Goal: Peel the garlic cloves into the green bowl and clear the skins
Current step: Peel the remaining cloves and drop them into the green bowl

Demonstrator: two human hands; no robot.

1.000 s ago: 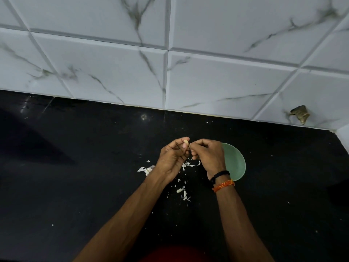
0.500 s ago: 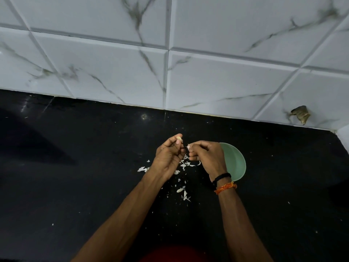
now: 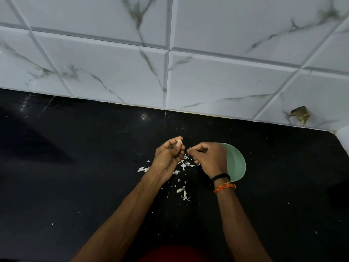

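Observation:
My left hand (image 3: 167, 159) pinches a small pale garlic clove (image 3: 179, 142) between thumb and forefinger, held above the black counter. Just to its right, a little apart, my right hand (image 3: 208, 159) has its fingertips pinched on a thin sliver of garlic skin (image 3: 189, 148). The green bowl (image 3: 236, 163) sits on the counter behind and right of my right hand, which covers its left part; its inside looks bare where visible. White garlic skins (image 3: 184, 164) lie scattered on the counter below and between my hands, with more skin flakes (image 3: 184, 193) nearer me.
The black counter (image 3: 75, 176) runs left and right and meets a white marbled tile wall (image 3: 170, 72) at the back. A brown scrap (image 3: 300, 115) sticks to the wall at far right. A white corner edge (image 3: 344, 137) bounds the counter on the right.
My hands have come apart: the right one pulled away to the right with a bit of skin, while the left keeps the clove. More skin flakes lie beneath them.

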